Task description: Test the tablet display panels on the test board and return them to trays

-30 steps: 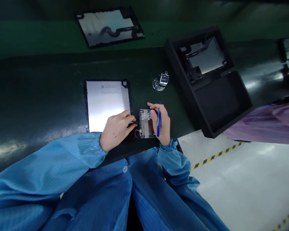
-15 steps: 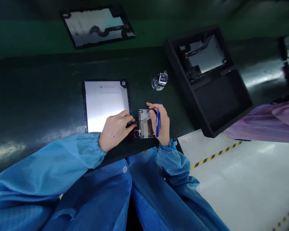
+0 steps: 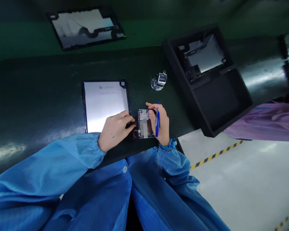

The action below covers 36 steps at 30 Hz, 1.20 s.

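Observation:
A small circuit board (image 3: 145,125) with clear tape across it lies on the dark bench near its front edge. My right hand (image 3: 163,126) holds a blue pen (image 3: 157,123) and covers the board's right side. At the board's left edge, my left hand (image 3: 117,130) is closed in a pinch; what sits between its fingertips is too dark and small to make out. Below those fingertips a thin red wire (image 3: 135,133) curves out from the board. Partly under my left hand is a display panel (image 3: 106,102), its silvery back facing up.
A chrome tally counter (image 3: 159,81) stands beyond the board. To the right is a black two-part box (image 3: 199,106) with a panel in its far compartment. Another panel (image 3: 84,29) lies on the green strip (image 3: 144,32). A person's pink-purple sleeve (image 3: 267,122) shows at right.
The panel on the green strip has shifted left. Both my hands have stayed almost still, with the pen in the same grip. The pink-purple sleeve has moved slightly.

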Motion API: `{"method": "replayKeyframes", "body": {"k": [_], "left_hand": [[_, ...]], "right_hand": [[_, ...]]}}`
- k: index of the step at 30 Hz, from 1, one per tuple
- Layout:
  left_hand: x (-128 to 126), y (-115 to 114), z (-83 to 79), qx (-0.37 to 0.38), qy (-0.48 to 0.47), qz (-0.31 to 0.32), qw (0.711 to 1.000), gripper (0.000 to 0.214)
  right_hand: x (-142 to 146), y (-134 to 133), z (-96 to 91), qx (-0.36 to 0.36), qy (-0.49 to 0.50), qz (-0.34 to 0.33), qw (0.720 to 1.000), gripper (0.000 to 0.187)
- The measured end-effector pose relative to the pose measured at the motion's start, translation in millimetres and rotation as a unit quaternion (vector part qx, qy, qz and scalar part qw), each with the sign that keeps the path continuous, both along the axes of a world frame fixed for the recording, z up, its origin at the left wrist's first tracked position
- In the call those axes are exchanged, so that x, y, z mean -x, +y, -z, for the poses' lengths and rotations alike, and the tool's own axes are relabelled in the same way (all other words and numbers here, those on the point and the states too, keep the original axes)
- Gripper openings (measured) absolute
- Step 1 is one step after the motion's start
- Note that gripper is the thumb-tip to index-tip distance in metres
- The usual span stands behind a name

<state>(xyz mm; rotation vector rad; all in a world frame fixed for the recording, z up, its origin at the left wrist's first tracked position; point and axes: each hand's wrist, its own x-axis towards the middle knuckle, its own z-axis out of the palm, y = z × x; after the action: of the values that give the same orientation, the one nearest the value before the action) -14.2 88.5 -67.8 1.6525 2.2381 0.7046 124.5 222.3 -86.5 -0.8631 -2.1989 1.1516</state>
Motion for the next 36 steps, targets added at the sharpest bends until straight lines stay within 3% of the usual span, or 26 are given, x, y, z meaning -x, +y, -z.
{"method": "replayKeyframes", "body": {"k": [10, 18, 29, 36], "left_hand": [[-2.2, -1.5, 1.1, -0.012, 0.028, 0.002, 1.000, 0.014], [3.4, 3.7, -0.3, -0.002, -0.038, 0.006, 0.999, 0.009], [3.4, 1.6, 0.1, -0.025, -0.054, 0.011, 0.998, 0.011], [2.2, 2.5, 2.6, -0.010, -0.062, -0.010, 0.998, 0.010]], "right_hand": [[-0.5, 0.3, 0.8, -0.015, -0.001, 0.001, 1.000, 0.010], [-2.6, 2.7, -0.6, -0.032, -0.011, -0.021, 0.999, 0.008], [-4.0, 4.1, -3.4, -0.041, -0.020, -0.044, 0.998, 0.010], [-7.1, 8.4, -4.9, -0.077, -0.051, -0.090, 0.992, 0.034]]}}
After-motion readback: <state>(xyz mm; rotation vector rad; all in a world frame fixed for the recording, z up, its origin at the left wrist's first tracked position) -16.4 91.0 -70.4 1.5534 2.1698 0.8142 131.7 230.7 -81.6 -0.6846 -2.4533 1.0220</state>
